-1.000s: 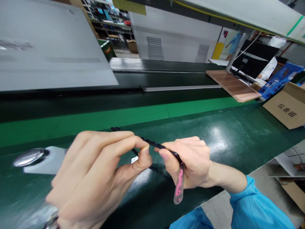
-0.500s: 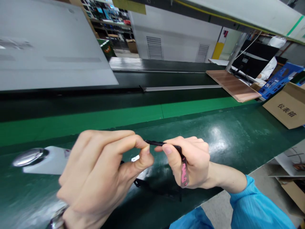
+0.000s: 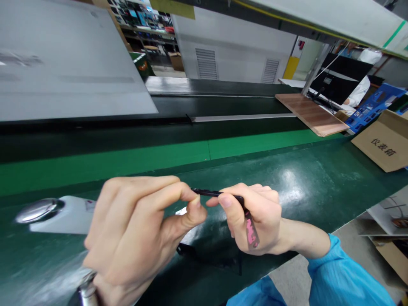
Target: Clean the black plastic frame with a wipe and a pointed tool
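One thin black strip, pinched by left hand and right hand, is seemingly mid-handling, next move needing steadiness.

Black characters "仪表箱" on cardboard box

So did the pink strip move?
Yes: the pink strip has swung its lower end up and rightward in the view, nearer the lettered box, which stayed put.
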Motion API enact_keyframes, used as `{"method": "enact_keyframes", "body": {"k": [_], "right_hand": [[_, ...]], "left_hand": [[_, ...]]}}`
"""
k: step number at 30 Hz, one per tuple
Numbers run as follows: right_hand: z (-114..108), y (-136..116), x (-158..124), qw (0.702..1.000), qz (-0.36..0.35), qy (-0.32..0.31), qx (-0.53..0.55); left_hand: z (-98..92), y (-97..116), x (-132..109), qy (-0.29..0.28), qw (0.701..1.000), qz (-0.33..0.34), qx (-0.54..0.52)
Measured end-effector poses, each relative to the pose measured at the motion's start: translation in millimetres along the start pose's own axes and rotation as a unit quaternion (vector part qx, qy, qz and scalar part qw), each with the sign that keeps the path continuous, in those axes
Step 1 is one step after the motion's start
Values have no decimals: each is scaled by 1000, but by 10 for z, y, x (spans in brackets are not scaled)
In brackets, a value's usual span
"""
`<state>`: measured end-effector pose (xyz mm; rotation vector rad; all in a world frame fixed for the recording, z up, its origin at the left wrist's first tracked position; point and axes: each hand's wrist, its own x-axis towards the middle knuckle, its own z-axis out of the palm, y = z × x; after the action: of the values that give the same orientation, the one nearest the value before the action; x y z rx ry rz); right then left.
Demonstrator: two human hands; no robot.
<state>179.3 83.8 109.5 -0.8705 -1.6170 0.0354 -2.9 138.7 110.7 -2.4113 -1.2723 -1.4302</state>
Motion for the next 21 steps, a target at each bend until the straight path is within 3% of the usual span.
{"method": "enact_keyframes", "body": {"k": [9, 21], "right_hand": [[7, -26, 10, 1000, 8, 1, 4], [-17, -36, 46, 993, 67, -26, 98]], "left_hand": [[-34, 33, 49, 7, 1000, 15, 22], [-16, -18, 16, -7, 1000, 20, 7]]}}
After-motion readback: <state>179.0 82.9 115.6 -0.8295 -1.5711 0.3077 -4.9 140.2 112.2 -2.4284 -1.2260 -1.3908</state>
